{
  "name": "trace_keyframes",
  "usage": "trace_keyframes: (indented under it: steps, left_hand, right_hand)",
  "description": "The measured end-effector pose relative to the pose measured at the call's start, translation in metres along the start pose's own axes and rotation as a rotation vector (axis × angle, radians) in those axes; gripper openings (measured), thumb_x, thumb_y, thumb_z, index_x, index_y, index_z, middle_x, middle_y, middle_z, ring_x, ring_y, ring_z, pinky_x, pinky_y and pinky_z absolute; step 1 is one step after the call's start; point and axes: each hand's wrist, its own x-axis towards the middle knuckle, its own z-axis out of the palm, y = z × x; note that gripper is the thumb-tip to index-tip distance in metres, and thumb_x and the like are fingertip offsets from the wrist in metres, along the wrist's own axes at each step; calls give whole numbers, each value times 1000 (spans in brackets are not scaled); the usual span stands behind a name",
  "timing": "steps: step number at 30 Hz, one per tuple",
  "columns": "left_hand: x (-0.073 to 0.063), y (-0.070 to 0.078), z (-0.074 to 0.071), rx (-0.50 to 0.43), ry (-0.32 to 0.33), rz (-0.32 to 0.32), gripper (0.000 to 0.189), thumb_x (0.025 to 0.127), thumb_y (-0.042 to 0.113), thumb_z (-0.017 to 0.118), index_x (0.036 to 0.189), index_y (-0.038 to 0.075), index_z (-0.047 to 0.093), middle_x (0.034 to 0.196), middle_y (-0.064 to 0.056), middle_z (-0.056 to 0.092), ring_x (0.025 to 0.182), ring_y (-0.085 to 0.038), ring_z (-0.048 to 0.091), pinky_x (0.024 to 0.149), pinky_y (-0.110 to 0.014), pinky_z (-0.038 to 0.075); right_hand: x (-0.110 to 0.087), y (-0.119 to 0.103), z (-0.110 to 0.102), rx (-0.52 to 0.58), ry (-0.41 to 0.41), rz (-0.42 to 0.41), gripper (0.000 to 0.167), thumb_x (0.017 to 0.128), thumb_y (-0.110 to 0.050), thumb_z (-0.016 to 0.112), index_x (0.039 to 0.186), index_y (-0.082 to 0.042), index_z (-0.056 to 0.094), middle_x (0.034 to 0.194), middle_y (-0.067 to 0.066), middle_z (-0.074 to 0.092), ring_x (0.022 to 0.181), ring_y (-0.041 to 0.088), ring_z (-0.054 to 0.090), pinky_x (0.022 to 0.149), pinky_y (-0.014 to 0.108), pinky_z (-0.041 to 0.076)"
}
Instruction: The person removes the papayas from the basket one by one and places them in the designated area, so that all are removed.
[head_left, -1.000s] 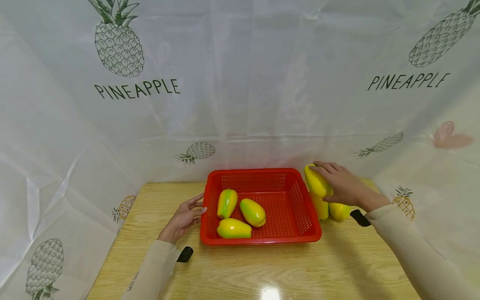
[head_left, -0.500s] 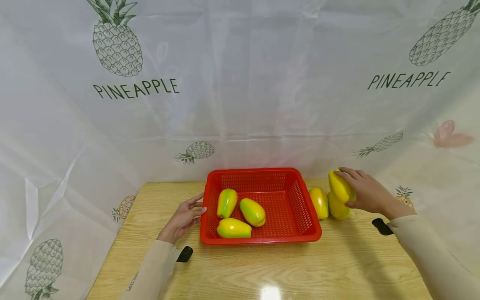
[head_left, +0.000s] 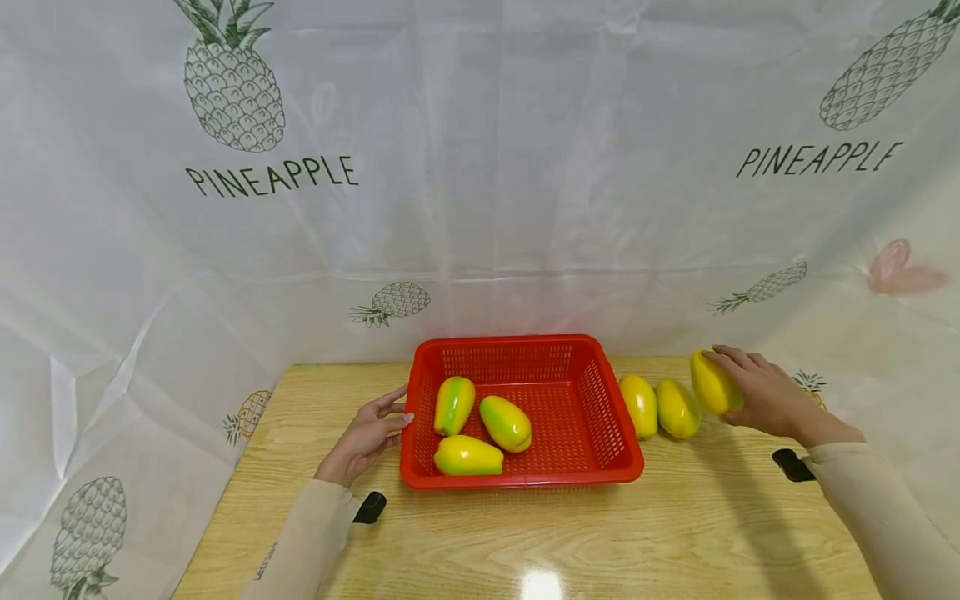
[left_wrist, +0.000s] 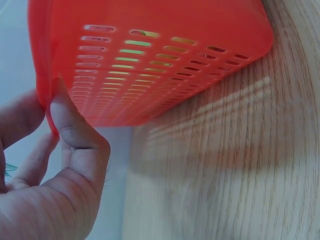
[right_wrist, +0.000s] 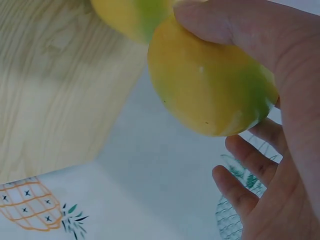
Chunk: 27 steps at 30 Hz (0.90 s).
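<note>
A red plastic basket [head_left: 525, 481] stands on the table, with three yellow-green mangoes [head_left: 505, 424] lying in its left half. My left hand [head_left: 365, 435] is at the basket's left side. In the left wrist view its thumb and fingers pinch the rim [left_wrist: 44, 75]. My right hand [head_left: 772, 396] grips another mango [head_left: 714, 383] above the table's right end. Seen from the right wrist, the thumb lies over this held mango [right_wrist: 210, 82] and two fingers extend below it. Between basket and right hand, one mango [head_left: 638, 406] lies beside the basket and a second mango [head_left: 678, 409] next to it.
The wooden table [head_left: 480, 542] extends in front of the basket and to both sides. A pale sheet [head_left: 525, 208] printed with pineapples rises behind the table and along its sides. The table's corner [right_wrist: 95, 157] shows below the right hand.
My right hand has moved right with its mango, from beside the basket, past the two mangoes on the table, which are now uncovered. The left hand and basket have stayed put.
</note>
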Motion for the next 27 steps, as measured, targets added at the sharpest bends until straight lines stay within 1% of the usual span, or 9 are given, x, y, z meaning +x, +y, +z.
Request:
trace_keyframes:
  steps: [5,10,14,17,20,27]
  left_hand:
    - [1,-1,-1,-4,1,-4,63,105,0,61,164,10,40,143,-22,49,94,-14,65,78,-24,58]
    - [2,-2,0,-16,7,-10,63,104,-1,62,163,11,42,141,-21,50,92,-14,65,77,-23,58]
    - [3,-2,0,-18,11,-13,63,104,0,62,163,12,43,142,-20,51,93,-14,65,77,-24,58]
    - [2,-1,0,-15,8,-9,63,104,0,63,163,10,42,142,-21,50,94,-14,65,77,-24,58]
    - [2,-1,1,-21,4,-6,63,104,0,63,163,9,42,141,-22,50,94,-14,65,77,-24,59]
    - [0,0,0,-23,-2,6,63,104,-1,62,163,8,41,139,-21,49,91,-13,63,76,-24,58]
  right_hand:
    - [-6,7,7,-4,14,-5,99,64,-15,101,145,8,49,145,31,46,113,55,55,84,72,49]
    - [-9,12,12,1,-28,21,101,66,-17,101,147,8,48,146,32,43,114,57,54,85,74,49]
    - [-13,14,19,4,-2,-1,99,64,-15,101,145,8,49,144,31,45,112,55,55,84,73,51]
    - [-15,16,24,-1,19,-22,98,62,-13,102,143,7,50,142,30,47,110,54,56,82,72,52]
    - [-17,17,28,-6,20,-33,99,61,-12,102,142,8,50,140,30,48,110,54,56,82,72,52]
    - [-20,19,36,4,-16,-15,98,62,-8,100,143,7,48,142,30,46,114,55,54,81,72,52]
